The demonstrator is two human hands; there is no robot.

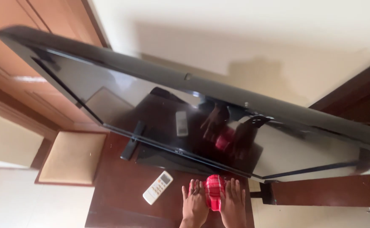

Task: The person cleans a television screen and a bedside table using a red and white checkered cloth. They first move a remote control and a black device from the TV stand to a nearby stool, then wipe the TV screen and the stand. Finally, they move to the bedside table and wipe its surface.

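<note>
Both hands held a red checked cloth before a flat-screen television.

Left hand (194,202) and right hand (234,203), fingers extended, flanked the cloth (214,191) on the table (117,185) below the television (193,122); a white remote (158,187) lay left; wiping appeared barely begun.

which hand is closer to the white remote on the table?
Left. The left hand lies flat just right of the white remote, on the red cloth's near side. The right hand is beyond the cloth.
</note>
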